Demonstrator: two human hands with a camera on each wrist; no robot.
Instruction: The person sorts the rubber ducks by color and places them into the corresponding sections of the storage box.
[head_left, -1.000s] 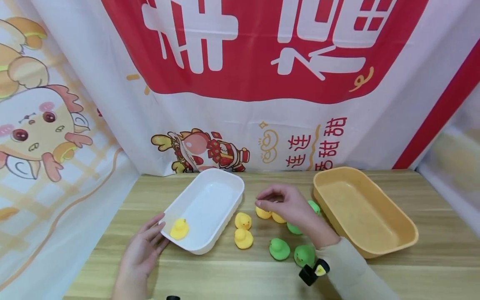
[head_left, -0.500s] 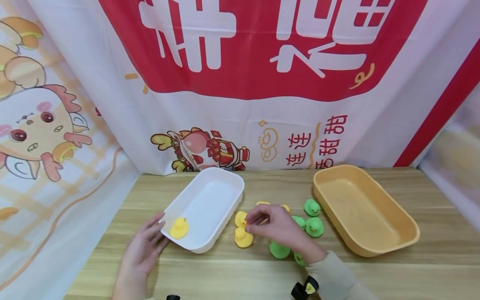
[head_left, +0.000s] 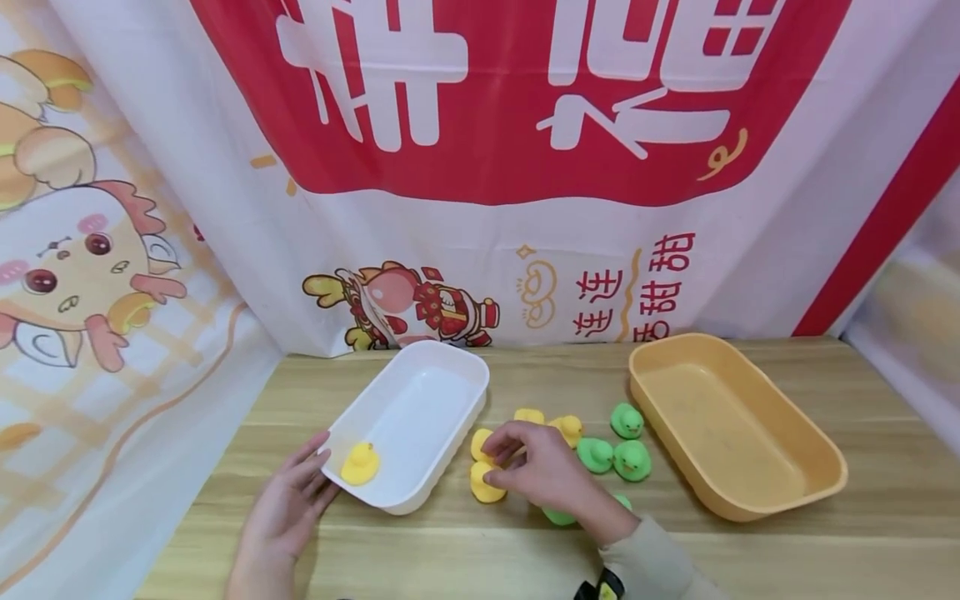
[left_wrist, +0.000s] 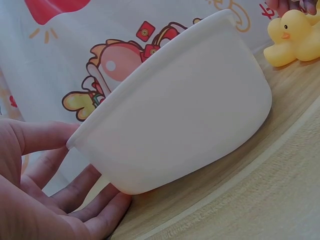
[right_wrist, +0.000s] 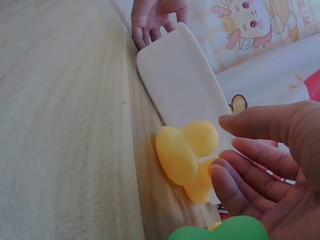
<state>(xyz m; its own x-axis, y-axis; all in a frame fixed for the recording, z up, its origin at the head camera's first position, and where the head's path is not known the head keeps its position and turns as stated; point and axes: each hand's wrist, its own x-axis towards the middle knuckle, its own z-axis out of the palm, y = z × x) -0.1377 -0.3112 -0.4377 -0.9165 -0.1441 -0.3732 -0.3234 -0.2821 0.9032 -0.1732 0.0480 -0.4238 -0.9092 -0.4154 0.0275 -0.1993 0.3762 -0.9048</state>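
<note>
The left hand (head_left: 288,504) rests at the near-left corner of the white tray (head_left: 420,417); in the left wrist view its thumb touches the rim and its relaxed fingers (left_wrist: 92,200) lie along the outer wall. One yellow duck (head_left: 360,463) sits inside that tray. Over the table, the right hand (head_left: 547,468) hovers at two adjacent yellow ducks (head_left: 487,483), partly covering them. Its thumb and fingers stand apart beside a yellow duck (right_wrist: 175,155) in the right wrist view, holding nothing; whether a fingertip touches is unclear.
Two more yellow ducks (head_left: 568,429) lie behind the right hand. Several green ducks (head_left: 632,460) are to its right, some partly hidden by the hand and forearm. An orange-yellow tray (head_left: 750,450) stands at the right, and a printed curtain (head_left: 495,275) hangs behind the table.
The right hand has moved left and toward the near side, from the rear yellow ducks to the pair beside the white tray. The left hand stays at the tray corner.
</note>
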